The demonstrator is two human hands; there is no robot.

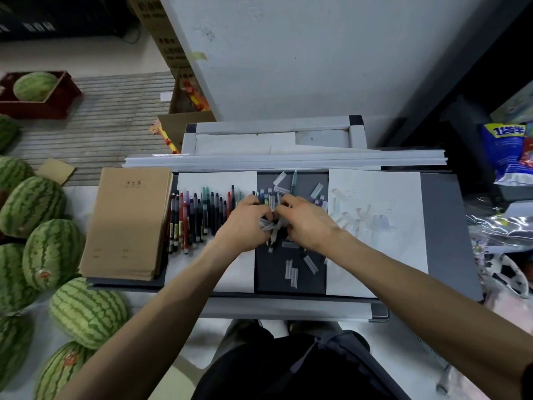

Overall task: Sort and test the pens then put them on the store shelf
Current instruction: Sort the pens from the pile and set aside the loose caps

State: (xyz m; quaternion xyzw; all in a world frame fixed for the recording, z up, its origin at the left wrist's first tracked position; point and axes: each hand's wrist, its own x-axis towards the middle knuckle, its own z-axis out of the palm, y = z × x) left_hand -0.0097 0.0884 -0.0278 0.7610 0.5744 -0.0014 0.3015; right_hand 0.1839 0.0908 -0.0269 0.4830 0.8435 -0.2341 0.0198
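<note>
Meeting over the dark middle strip of the worktop [444,226], the left grip [245,223] and the right grip [305,223] come together on a small bundle of pens [272,230]. Fingers of both are curled in and pinch the bundle from either side, knuckles almost touching; its clear-capped ends stick out below the fingers toward the person. How many pens it holds cannot be told.

Just left of the left grip, a row of pens [202,217] in red, black, blue and purple lies side by side on a white sheet [230,272], tips pointing away. A green pen [293,180] lies alone at the far edge of the dark strip. Loose clear caps [291,268] are scattered over the strip, on both sides of the hands.

To the right lies a scribbled sheet [375,255] with faint marks. A stack of brown notebooks [127,223] sits at the worktop's left end. Watermelons [52,252] crowd the floor further left, one more in a red crate [57,105].
</note>
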